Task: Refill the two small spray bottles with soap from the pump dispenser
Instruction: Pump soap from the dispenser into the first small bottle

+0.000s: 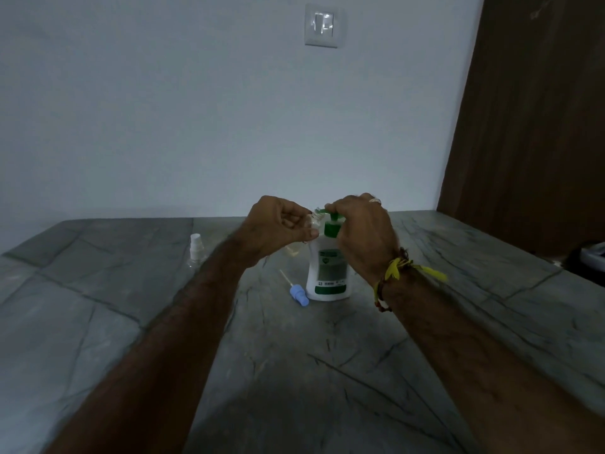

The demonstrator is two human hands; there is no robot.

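Observation:
A white pump dispenser (327, 273) with a green label and green pump head stands in the middle of the stone table. My right hand (363, 234) lies over the green pump head, fingers curled on it. My left hand (278, 224) holds a small clear spray bottle (313, 221) by its body, its open neck right under the green spout. A blue spray cap (298, 293) with its thin tube lies on the table just left of the dispenser. A second small clear bottle (195, 252) with a white cap stands further left.
The grey veined stone table (294, 371) reaches a white wall with a light switch (324, 26). A brown wooden panel (530, 109) rises at the right. A dark object (589, 260) sits at the table's right edge.

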